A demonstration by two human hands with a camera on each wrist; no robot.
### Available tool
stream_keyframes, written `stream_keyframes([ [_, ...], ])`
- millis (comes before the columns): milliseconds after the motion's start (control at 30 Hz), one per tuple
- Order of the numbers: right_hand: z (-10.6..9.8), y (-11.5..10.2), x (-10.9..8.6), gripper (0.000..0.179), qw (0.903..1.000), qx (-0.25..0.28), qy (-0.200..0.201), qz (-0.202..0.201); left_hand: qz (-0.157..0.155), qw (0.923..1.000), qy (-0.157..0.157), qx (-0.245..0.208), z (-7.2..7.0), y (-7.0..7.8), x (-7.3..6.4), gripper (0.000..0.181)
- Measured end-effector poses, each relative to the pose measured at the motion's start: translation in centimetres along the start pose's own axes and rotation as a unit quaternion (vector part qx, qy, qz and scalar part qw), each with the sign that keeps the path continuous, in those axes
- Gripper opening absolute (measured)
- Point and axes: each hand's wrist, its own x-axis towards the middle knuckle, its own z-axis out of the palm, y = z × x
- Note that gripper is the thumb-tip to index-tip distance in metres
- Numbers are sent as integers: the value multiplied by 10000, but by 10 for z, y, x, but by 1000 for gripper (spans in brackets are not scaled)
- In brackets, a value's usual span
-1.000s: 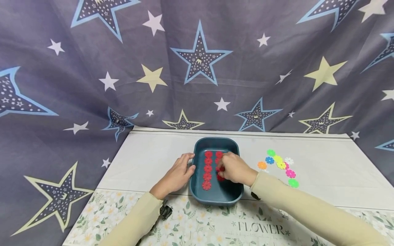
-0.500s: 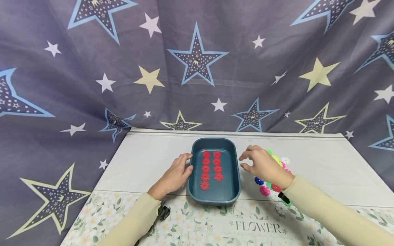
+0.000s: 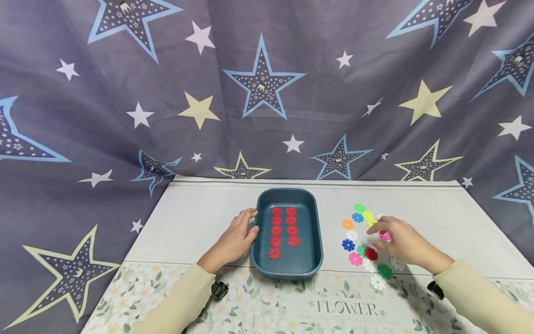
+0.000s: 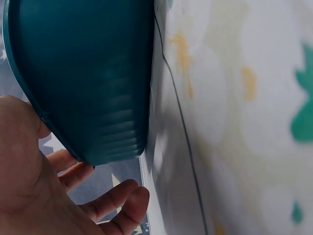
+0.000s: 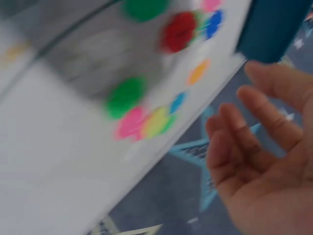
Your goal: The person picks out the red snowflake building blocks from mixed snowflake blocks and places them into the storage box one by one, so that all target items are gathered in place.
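Note:
In the head view, two columns of red flower-shaped plastic discs (image 3: 276,230) lie in a dark teal tray (image 3: 288,273). My left hand (image 3: 229,241) rests against the tray's left rim, fingers relaxed; the left wrist view shows fingertips at the rim of the tray (image 4: 88,78). To the right of the tray, my right hand (image 3: 406,241) hovers over loose flower discs of many colours, its fingers loosely bent and apart. A dark red disc (image 3: 370,253) lies just left of it and below its fingertips. Nothing shows between the fingers of the right hand (image 5: 274,147).
Loose discs spread in a rough band: a green disc (image 3: 359,208) at the far end, an orange disc (image 3: 348,224) on the left, a white disc (image 3: 378,282) nearest. A grey star-print curtain (image 3: 233,116) hangs behind the table.
My right hand has let go of a red disc in the tray's right column, left the tray and moved right over the loose discs. The left hand stays at the rim.

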Motion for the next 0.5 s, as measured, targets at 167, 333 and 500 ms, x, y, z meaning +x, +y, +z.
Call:
stream_keyframes([
  [167, 5, 23, -12, 29, 9979, 382, -501, 176, 38, 10000, -19, -2, -1, -1, 0, 44],
  [333, 16, 28, -19, 30, 9949, 715, -675, -220, 63, 10000, 34, 17, 0, -3, 0, 44],
  [500, 27, 24, -22, 26, 9929, 814, -647, -572, 58, 10000, 64, 5, 2, -4, 1, 44],
])
